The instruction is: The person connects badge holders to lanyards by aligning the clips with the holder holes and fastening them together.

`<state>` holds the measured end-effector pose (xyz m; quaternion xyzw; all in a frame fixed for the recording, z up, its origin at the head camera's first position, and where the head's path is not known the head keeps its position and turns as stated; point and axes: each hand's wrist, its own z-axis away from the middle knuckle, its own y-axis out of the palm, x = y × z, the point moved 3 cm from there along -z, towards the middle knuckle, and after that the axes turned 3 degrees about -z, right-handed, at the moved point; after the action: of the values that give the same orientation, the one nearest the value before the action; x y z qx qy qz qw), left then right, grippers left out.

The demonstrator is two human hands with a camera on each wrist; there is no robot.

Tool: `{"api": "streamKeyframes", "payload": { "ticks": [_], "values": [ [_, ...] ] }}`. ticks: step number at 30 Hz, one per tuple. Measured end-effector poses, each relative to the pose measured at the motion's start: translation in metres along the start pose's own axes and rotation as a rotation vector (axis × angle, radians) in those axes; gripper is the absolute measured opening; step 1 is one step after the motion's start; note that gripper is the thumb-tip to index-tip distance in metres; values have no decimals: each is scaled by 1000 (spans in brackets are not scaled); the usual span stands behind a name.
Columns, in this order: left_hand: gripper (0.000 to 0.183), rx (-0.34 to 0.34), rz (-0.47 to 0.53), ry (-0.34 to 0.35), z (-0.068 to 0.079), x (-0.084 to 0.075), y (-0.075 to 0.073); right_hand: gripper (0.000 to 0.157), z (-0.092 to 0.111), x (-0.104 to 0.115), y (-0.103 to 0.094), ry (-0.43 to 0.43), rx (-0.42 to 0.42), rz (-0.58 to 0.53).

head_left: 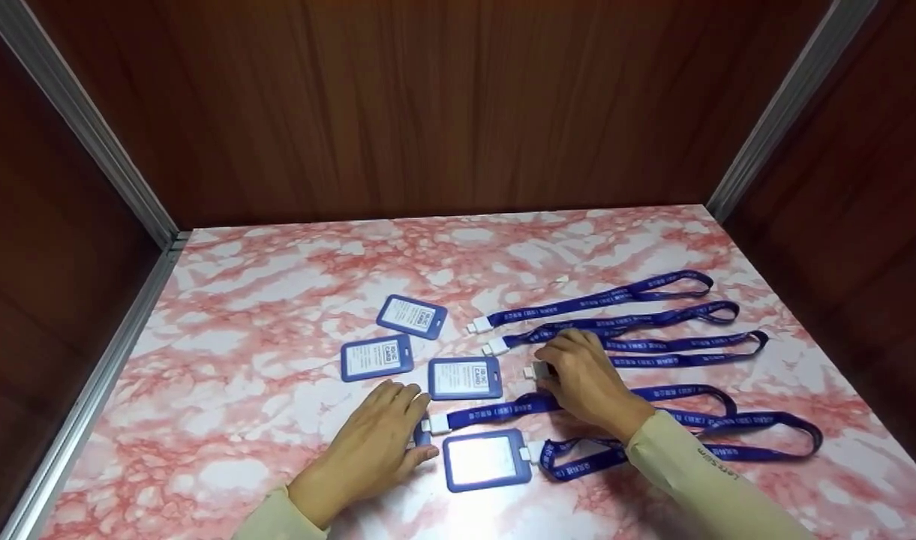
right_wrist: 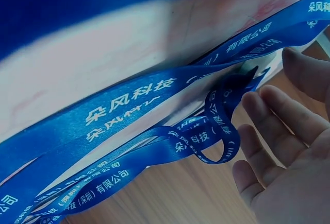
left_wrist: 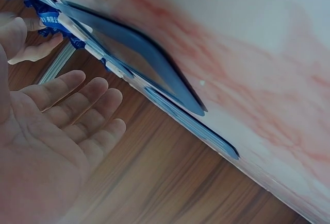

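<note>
My left hand [head_left: 375, 435] hovers palm-down over a blue badge holder [head_left: 421, 433] that it mostly hides. In the left wrist view, that palm [left_wrist: 62, 126] shows fingers apart and nothing held. My right hand [head_left: 584, 375] is at the white clip [head_left: 531, 372] of a blue lanyard [head_left: 653, 361]; its thumb and fingertips lie either side of the clip. In the right wrist view, the loosely bent fingers [right_wrist: 268, 141] and thumb stand apart beside a printed blue strap [right_wrist: 221, 131], with no grip visible. A badge holder [head_left: 464, 377] lies left of that clip.
Two badge holders lie farther back, one upper [head_left: 412, 316] and one left [head_left: 376, 358]. Two more clipped lanyards [head_left: 600, 300] stretch rightward behind my right hand. Nearest me, a badge holder [head_left: 488, 461] joins a looped lanyard [head_left: 578, 469]. Wood-patterned walls [head_left: 427, 112] surround the marbled table [head_left: 277, 300].
</note>
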<state>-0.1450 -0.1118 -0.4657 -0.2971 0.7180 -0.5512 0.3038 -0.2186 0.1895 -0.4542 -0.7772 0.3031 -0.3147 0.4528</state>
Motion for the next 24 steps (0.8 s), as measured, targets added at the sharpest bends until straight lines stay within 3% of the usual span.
{"api": "streamKeyframes", "payload": {
  "ticks": [6, 14, 24],
  "values": [
    [65, 3, -40, 10, 0, 0, 0, 21, -2, -2, 3, -33, -12, 6],
    [66, 10, -22, -1, 1, 0, 1, 19, -2, -4, 6, -50, -16, 33],
    [66, 1, -23, -1, 0, 1, 1, 19, -2, -4, 9, -33, 5, 33]
  ]
}}
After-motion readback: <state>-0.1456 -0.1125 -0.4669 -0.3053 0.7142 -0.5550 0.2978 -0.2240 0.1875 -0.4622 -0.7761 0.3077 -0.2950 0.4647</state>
